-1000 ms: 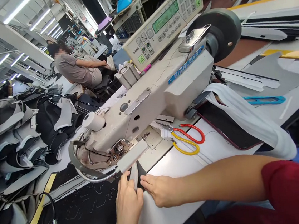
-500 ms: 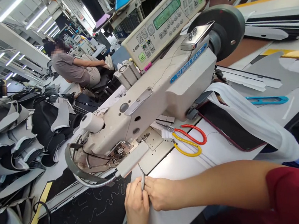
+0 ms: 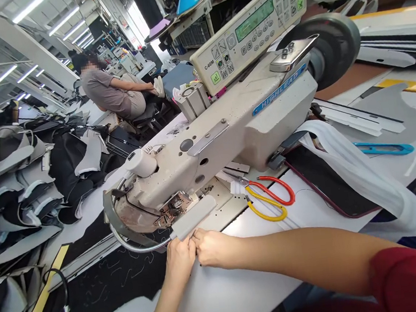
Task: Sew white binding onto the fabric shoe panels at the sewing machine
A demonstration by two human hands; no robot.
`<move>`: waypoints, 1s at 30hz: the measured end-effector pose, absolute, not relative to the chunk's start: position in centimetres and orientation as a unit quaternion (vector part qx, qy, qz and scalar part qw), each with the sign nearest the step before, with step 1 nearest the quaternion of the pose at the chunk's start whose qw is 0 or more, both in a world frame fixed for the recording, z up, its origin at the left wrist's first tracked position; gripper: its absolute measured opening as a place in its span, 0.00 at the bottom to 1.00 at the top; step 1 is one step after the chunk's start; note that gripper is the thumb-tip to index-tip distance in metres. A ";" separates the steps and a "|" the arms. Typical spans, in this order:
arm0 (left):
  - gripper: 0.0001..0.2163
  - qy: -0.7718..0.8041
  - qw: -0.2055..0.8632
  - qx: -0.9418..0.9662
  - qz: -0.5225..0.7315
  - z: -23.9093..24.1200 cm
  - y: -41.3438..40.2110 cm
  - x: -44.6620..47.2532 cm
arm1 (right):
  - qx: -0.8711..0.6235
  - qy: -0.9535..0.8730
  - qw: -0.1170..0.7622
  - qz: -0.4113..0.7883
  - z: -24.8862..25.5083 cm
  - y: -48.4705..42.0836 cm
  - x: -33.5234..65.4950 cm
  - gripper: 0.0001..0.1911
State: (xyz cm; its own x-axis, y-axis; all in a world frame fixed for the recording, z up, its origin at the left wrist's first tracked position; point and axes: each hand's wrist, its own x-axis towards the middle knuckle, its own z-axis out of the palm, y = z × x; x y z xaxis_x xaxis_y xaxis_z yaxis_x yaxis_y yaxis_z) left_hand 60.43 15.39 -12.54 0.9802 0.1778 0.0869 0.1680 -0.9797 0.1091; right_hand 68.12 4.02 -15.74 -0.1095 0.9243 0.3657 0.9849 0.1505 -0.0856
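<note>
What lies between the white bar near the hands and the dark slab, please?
The head view shows part of the metal plate, a small white piece, and scissors with red and yellow handles between the bar and the slab.

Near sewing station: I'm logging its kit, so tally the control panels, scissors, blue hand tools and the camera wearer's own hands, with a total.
Control panel: 1
Scissors: 1 pair
Blue hand tool: 1
Wearer's hands: 2 (left hand, right hand)
Total: 5
</note>
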 end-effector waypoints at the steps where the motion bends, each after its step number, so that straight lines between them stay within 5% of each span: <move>1: 0.15 0.104 0.042 0.993 0.042 -12.6 15.5 60.7 | -0.652 -0.734 0.169 -0.086 -15.8 4.3 68.2 0.06; 14: 0.14 0.128 -0.024 0.984 0.118 -13.1 16.0 58.8 | -0.728 -0.637 0.189 -0.170 -17.6 4.3 63.9 0.16; 30: 0.12 0.026 -0.055 0.975 0.213 -13.6 18.1 61.6 | -0.707 -0.657 0.262 0.004 -16.7 5.4 67.0 0.17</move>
State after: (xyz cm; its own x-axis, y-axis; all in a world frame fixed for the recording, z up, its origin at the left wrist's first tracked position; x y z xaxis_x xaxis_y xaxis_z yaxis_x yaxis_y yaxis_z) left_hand 61.61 18.11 -13.57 0.9081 0.0266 0.4179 0.0737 -0.9925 -0.0971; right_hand 67.04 5.43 -16.65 0.1367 0.9311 0.3380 0.9267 0.0004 -0.3759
